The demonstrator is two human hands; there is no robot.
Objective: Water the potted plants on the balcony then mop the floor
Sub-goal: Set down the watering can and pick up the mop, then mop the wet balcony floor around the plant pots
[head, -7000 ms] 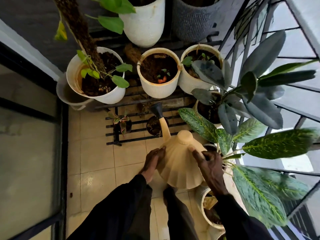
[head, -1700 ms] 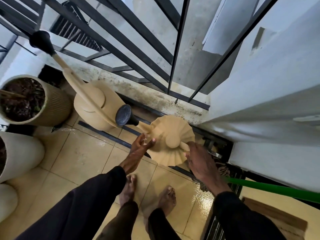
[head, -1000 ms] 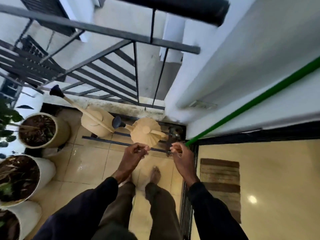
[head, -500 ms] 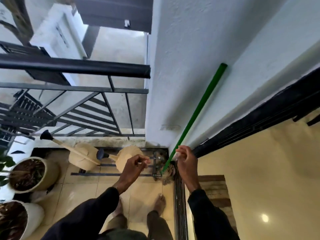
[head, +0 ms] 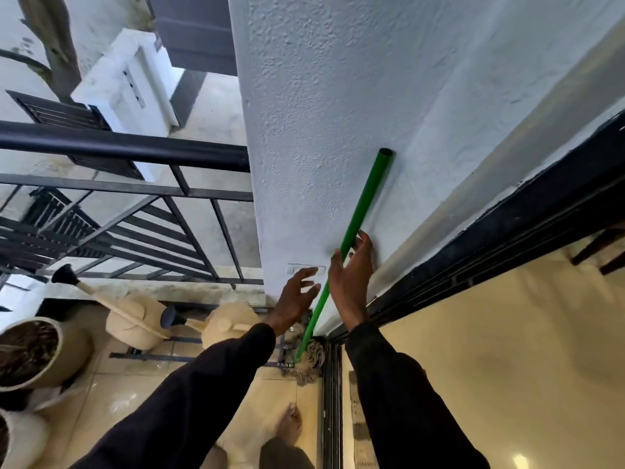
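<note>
The mop handle [head: 367, 194] — a green pole — leans against the white wall [head: 321, 113] beside the dark sliding door frame [head: 507, 231]. Its top end rests on the plaster. Its mop head [head: 309, 362], a bunch of pale strands, sits on the balcony floor [head: 135, 401] in the corner by the door track.

The right hand [head: 351, 279] is raised to the pole roughly halfway up. Its grip is spread wide: the thumb lies to the left of the handle and the fingers [head: 367, 247] fan out to the right, so the pole runs through the gap between them. Nothing is curled round it, and whether the palm touches the pole cannot be told. The left hand [head: 297, 296] is lower, just left of the handle and apart from it — its grip is also spread, fingers separated and holding nothing.

Two tan watering cans stand on the floor at the foot of the black railing [head: 125, 148]. The nearer watering can [head: 230, 324] has a fluted body. The farther watering can [head: 135, 324] has a long spout that slants up to the left and ends in a dark rose. At the left edge a ribbed pot [head: 77, 350] holds dark soil, with a white pot [head: 27, 438] below it. A bare foot [head: 291, 426] stands on the wet-looking tiles.
</note>
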